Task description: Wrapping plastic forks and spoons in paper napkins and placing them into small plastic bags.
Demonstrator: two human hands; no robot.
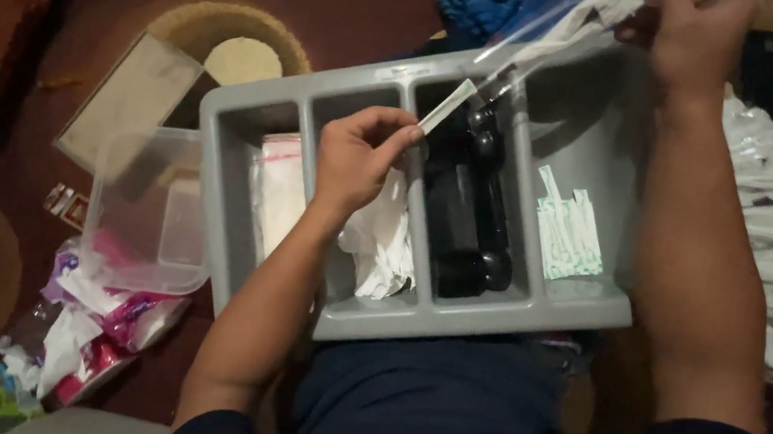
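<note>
Tray [347,317], grey and four-slotted, sat unsteadily across the person's lap; a knee shift could have tipped it. Black cutlery [473,209] filled the third slot, paper packets [567,234] the one by the right edge. Right hand [696,34] gripped a clear bag [577,12] over the far right corner; a slack grip could have spilled it. Left hand [360,153] pinched a thin white packet [447,107] above the far edge; it could have landed in the wrong slot.
</note>
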